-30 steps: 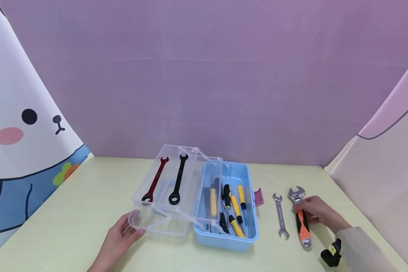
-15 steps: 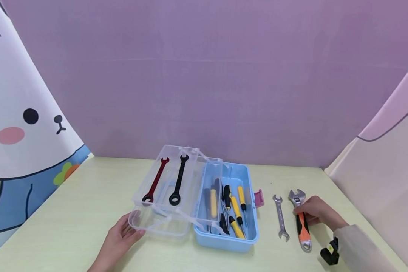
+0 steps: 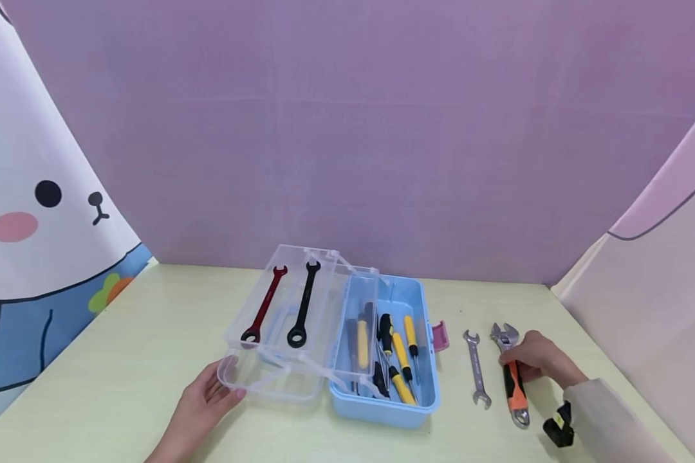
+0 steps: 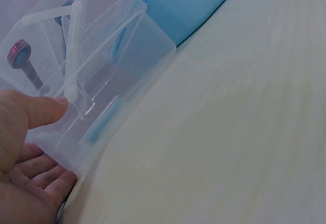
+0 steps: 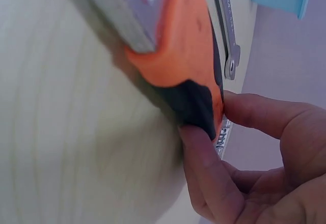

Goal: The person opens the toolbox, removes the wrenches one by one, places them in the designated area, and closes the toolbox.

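Note:
My left hand (image 3: 203,402) holds the near left corner of a clear plastic lid (image 3: 292,386), thumb on top and fingers under its edge. That lid hangs open to the left of a blue toolbox (image 3: 382,411). Lying on a clear tray are a red combination wrench (image 3: 265,303) and a black one (image 3: 304,305). At the right, my right hand (image 3: 544,360) pinches an adjustable wrench (image 3: 517,392) with an orange and black handle between thumb and fingers. In the right wrist view the handle (image 5: 188,46) appears tilted, one edge near the table.
Several yellow-and-black screwdrivers (image 3: 401,354) lie inside the toolbox, some seen through the clear tray. A pink latch (image 3: 440,336) sticks out from its right side. Between box and right hand lies a silver open-ended wrench (image 3: 477,370). A black tape measure (image 3: 558,427) sits beside the right sleeve.
The adjustable wrench's head end has shifted very slightly toward me, with the right hand still pinching it. My left hand keeps its hold on the lid.

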The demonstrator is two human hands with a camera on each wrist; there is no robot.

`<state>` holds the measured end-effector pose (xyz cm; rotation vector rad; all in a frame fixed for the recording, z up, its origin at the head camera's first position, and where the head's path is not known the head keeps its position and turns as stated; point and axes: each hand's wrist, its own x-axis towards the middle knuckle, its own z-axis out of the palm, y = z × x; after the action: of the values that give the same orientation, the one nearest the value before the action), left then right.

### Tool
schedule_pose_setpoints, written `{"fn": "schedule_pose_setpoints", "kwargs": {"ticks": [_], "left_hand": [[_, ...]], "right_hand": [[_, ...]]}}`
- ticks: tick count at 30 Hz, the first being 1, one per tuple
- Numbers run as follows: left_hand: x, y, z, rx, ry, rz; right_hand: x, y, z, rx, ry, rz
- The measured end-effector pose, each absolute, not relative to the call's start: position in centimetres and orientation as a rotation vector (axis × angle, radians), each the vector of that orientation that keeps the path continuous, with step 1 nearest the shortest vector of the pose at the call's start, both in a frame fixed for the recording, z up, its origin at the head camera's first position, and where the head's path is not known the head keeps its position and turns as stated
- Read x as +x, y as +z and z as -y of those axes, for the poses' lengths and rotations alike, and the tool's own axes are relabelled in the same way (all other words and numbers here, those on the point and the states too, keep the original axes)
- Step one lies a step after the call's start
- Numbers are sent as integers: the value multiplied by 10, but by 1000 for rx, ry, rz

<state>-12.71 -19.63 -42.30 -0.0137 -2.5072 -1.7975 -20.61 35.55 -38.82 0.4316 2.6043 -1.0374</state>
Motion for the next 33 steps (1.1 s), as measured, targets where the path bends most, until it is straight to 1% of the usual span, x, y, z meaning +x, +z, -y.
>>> {"fn": "schedule_pose_setpoints", "kwargs": {"ticks": [7,19,26,33], "left_hand": [[-126,-424,197,16,-1763,2552],[-124,-424,197,16,-1771,2536],[-125,-424,198,-25,-1788,2506],[-127,-422,197,6,-1718,2583]], "right_hand": [[-207,-387,-356,426,-1018,-2596],[-212,-369,-357,397,-1074,-2561],[-215,-354,-347,290,-1162,-2529],[-219,-337,-333,177,-1138,-2534]]}}
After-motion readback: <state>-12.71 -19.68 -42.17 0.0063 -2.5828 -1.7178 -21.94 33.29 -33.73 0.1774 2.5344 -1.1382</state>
